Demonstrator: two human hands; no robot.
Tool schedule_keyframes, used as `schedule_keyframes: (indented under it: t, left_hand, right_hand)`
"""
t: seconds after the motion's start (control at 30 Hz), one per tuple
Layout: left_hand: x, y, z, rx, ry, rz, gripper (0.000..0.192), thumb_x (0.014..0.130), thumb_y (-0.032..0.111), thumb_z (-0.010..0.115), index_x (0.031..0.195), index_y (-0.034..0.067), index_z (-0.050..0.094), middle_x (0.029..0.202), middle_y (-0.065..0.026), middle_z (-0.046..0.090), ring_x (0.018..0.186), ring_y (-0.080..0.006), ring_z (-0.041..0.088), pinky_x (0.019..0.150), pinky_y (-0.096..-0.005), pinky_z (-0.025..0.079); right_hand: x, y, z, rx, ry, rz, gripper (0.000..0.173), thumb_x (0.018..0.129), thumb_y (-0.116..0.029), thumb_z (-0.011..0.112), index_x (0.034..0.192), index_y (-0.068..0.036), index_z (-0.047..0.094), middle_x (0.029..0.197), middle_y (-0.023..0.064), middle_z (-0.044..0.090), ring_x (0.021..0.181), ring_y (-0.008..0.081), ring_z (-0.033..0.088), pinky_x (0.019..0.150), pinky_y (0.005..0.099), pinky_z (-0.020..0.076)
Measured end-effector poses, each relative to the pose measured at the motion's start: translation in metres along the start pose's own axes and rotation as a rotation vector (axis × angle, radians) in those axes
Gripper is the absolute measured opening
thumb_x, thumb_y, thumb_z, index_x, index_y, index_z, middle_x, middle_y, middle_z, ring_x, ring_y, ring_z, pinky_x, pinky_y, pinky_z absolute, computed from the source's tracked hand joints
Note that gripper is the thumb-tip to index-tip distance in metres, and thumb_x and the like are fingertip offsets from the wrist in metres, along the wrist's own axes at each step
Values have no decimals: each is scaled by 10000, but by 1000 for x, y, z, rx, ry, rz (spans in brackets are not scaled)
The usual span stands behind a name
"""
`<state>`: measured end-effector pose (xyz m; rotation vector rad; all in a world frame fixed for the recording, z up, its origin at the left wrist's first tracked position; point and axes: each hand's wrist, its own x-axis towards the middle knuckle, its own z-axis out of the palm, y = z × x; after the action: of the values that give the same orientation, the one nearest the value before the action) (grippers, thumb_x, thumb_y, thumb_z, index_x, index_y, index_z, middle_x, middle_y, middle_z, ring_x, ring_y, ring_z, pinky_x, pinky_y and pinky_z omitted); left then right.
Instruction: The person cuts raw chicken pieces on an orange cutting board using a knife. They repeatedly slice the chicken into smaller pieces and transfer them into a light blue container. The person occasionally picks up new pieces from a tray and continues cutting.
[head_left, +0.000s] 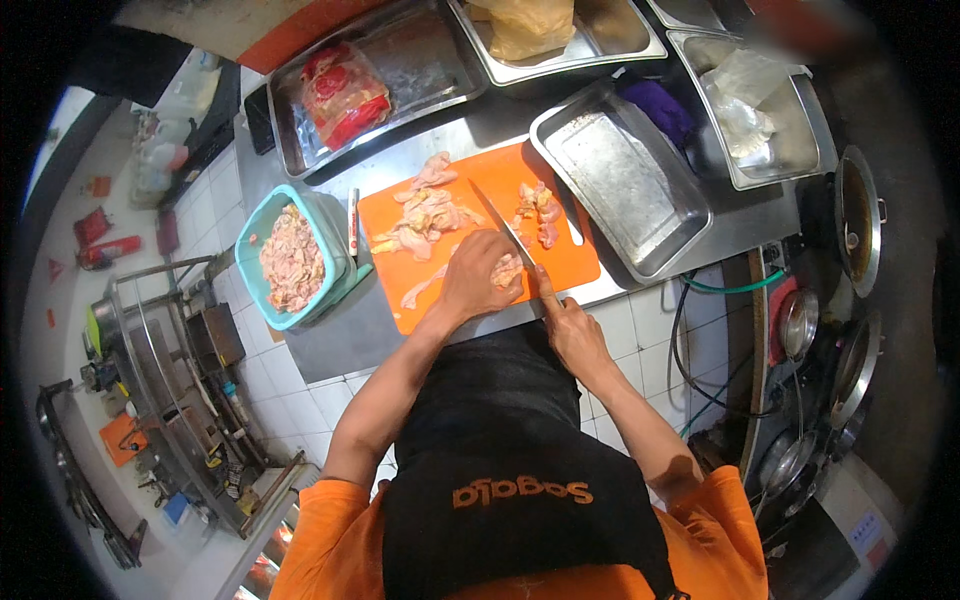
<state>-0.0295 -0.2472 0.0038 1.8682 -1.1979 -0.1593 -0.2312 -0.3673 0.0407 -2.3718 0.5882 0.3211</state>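
Observation:
My right hand (576, 330) grips a kitchen knife (501, 219), its index finger laid along the blade near the handle. The blade points away from me over an orange cutting board (386, 289). Pressed on the board just left of the blade, my left hand (480, 274) holds a piece of raw, pale meat (507, 270), which looks like chicken skin. A larger heap of the pale pieces (429, 214) lies on the board's left half. Cut bits (538, 210) lie to the right of the knife. Most of the knife's handle is hidden in my right hand.
A turquoise plastic tub (244, 259) of cut pieces stands left of the board, beside a marker pen (352, 225). On the right is a steel tray (622, 180). Behind, another steel tray (427, 56) holds a red plastic package (345, 97). Woks (859, 221) line the right side.

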Motion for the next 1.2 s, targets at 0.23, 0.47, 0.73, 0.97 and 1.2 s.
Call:
schedule_keyframes:
  t: [0.23, 0.47, 0.73, 0.97, 1.2]
  left_hand:
    - [-5, -9, 9, 58, 10, -6, 280, 775, 64, 818, 1035, 43, 717, 1109, -133, 695, 1106, -361, 663, 948, -470, 553]
    - [-6, 6, 4, 59, -1, 7, 371, 749, 126, 862, 1073, 48, 698, 1110, -138, 681, 1119, -361, 655, 966, -463, 540]
    - [-15, 6, -9, 320, -74, -124, 513, 784, 173, 878, 1242, 25, 702, 1112, -171, 720, 1077, -362, 698, 950, -481, 575]
    - [8, 7, 4, 136, 50, -103, 550, 767, 181, 905, 1248, 7, 702, 1143, -165, 712, 1054, -353, 689, 921, -461, 583]
    - [6, 18, -3, 153, 104, -47, 462, 784, 140, 881, 1175, 0, 679, 1180, -176, 700, 1169, -379, 648, 1003, -488, 540]
  right_hand:
    - [-47, 19, -4, -32, -49, 1, 931, 1022, -42, 587, 1786, -319, 130, 942, 289, 673, 774, 527, 728, 704, 600, 618]
    - [-29, 16, 3, -24, -33, -3, 923, 1008, -10, 566, 1784, -288, 152, 918, 302, 678, 789, 515, 738, 729, 605, 617]
    - [-13, 15, -11, -15, 16, 73, 886, 1011, -42, 574, 1763, -351, 222, 901, 293, 677, 817, 547, 725, 762, 630, 599]
    - [-9, 27, -23, 27, 102, 38, 848, 1052, -128, 615, 1762, -358, 213, 865, 267, 664, 794, 524, 725, 733, 614, 601]
    - [-35, 13, -36, 12, 91, -11, 834, 1071, -123, 596, 1767, -353, 199, 893, 275, 657, 768, 522, 724, 695, 610, 608]
